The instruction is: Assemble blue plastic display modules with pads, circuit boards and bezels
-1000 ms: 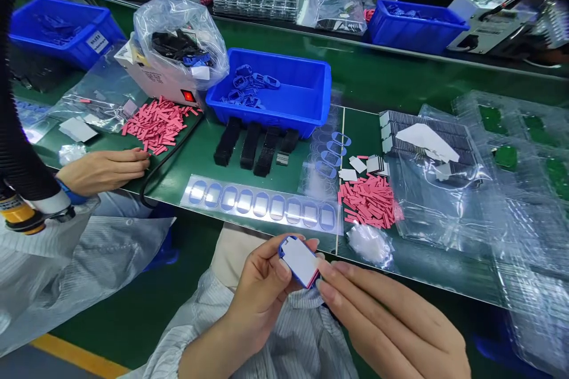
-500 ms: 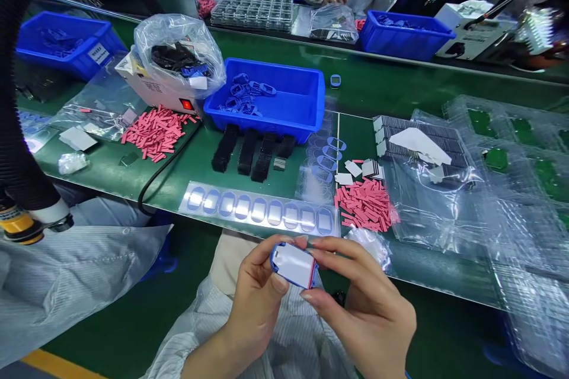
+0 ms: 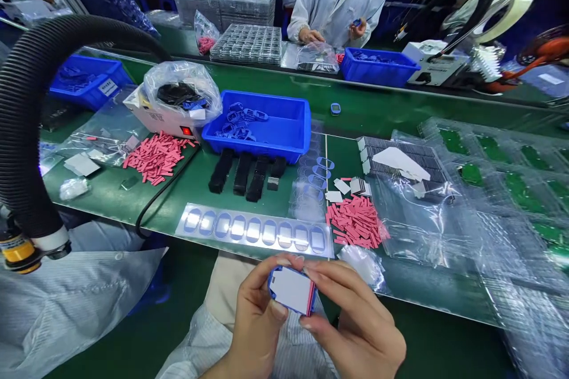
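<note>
The left hand [image 3: 260, 321] and right hand [image 3: 353, 323] are clamping a blue frame [image 3: 274, 293] together, pinching its edges with the fingers just above the lap and just off the bench [image 3: 106, 195]. A white pad [image 3: 291, 290] is covering the frame's face, and a pink strip [image 3: 311, 290] is running along its right edge. A film [image 3: 253, 230] carrying blue rings is lying on the bench just ahead of the hands, beside pink strips [image 3: 355, 222]. Beyond them, black stacks [image 3: 242, 174] are standing before a blue bin [image 3: 284, 130] holding more frames.
</note>
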A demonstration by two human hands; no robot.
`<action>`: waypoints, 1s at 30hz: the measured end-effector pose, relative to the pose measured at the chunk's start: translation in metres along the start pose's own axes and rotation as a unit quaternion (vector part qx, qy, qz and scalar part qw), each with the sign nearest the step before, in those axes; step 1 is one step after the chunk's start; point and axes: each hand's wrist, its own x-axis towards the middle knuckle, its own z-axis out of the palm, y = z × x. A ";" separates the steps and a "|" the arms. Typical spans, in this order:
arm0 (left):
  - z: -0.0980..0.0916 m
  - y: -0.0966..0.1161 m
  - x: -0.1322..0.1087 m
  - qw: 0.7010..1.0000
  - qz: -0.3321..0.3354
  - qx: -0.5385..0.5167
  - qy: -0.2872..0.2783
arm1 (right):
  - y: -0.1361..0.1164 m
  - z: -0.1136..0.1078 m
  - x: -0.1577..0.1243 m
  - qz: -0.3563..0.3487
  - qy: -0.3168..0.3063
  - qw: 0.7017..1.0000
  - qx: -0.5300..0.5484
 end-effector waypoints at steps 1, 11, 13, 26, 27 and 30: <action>0.001 0.000 0.000 1.000 0.000 0.003 -0.001 | 0.001 -0.001 0.000 0.000 -0.002 1.000 0.006; 0.008 -0.011 -0.006 0.999 -0.002 -0.025 0.024 | 0.009 -0.004 -0.009 0.026 -0.015 0.997 0.069; 0.008 -0.012 -0.006 1.000 -0.004 -0.021 0.016 | 0.010 -0.005 -0.011 0.036 -0.011 0.996 0.077; 0.003 -0.016 0.000 0.999 0.027 0.003 -0.023 | 0.004 -0.017 -0.005 0.036 -0.024 0.998 0.039; 0.003 -0.017 -0.001 0.999 0.029 0.007 -0.026 | 0.005 -0.017 -0.006 0.050 -0.028 0.997 0.049; 0.004 -0.016 -0.002 0.999 0.034 0.015 -0.023 | 0.009 -0.016 -0.011 0.073 -0.031 0.994 0.077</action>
